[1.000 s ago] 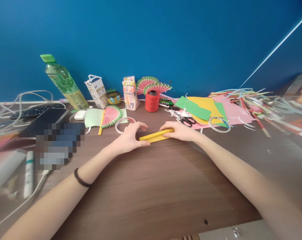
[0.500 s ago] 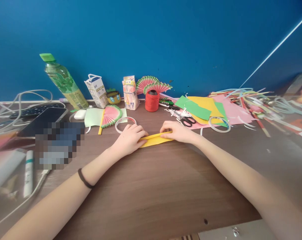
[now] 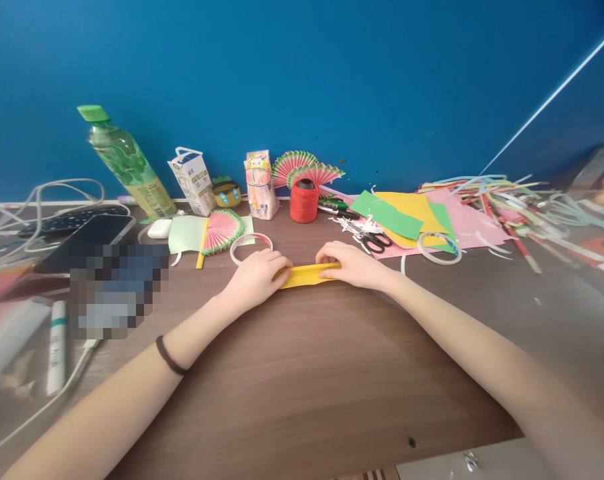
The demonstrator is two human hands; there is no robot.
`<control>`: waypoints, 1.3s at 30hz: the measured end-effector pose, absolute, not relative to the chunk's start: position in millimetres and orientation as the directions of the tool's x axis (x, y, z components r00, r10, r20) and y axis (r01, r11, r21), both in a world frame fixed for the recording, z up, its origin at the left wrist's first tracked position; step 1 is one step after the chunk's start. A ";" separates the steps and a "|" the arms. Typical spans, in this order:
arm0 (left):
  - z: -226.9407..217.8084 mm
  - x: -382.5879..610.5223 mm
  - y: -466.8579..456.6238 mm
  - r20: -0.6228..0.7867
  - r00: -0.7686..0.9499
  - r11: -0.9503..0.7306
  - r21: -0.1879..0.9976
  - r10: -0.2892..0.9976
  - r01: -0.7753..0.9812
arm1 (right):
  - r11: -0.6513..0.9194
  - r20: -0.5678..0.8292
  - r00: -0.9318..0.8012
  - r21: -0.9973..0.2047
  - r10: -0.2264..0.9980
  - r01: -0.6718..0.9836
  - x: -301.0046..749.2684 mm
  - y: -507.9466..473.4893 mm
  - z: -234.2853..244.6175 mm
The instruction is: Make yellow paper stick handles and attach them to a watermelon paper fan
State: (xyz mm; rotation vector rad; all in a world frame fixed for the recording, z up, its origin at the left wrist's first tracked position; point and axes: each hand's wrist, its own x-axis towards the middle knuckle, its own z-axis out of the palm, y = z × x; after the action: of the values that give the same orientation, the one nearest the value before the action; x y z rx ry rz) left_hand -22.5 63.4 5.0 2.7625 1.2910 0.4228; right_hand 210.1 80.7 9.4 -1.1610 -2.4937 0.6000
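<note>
A folded strip of yellow paper (image 3: 308,275) lies flat on the brown wooden table (image 3: 302,373). My left hand (image 3: 256,276) has its fingers curled down onto the strip's left end. My right hand (image 3: 349,264) presses on the right end, fingers bent over the paper. Both hands rest on the tabletop, with the strip stretched between them. A tape ring (image 3: 249,245) lies just behind my left hand, and scissors (image 3: 375,240) lie just behind my right hand.
Along the blue wall stand a green bottle (image 3: 125,163), a small carton (image 3: 197,180), a decorated box (image 3: 261,183), pink paper fans (image 3: 305,170) and a red thread spool (image 3: 303,201). Coloured paper sheets (image 3: 412,217) and strips lie right. A phone, cables and a marker (image 3: 58,347) lie left.
The yellow strip has been pressed flatter and folded narrower. Both hands have drawn slightly closer together along it.
</note>
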 end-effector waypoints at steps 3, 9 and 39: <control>5.6 -22.3 62.0 0.250 0.594 -0.639 0.170 0.764 0.750 | 0.585 0.112 -0.617 -0.484 0.779 0.650 208.9 79.4 10.6; 7.8 -21.4 60.4 0.231 0.514 -0.561 0.243 0.826 0.791 | 0.632 0.161 -0.633 -0.425 0.757 0.648 207.6 78.9 10.8; 2.9 -24.9 66.2 0.259 0.563 -0.606 0.129 0.785 0.785 | 0.662 0.191 -0.635 -0.278 0.748 0.696 208.8 82.2 4.2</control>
State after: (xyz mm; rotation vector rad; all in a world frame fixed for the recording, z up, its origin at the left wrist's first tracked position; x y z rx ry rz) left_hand -24.9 66.2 2.9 2.7777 1.3955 0.4597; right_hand 208.8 82.2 4.2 -1.1559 -2.5909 0.2569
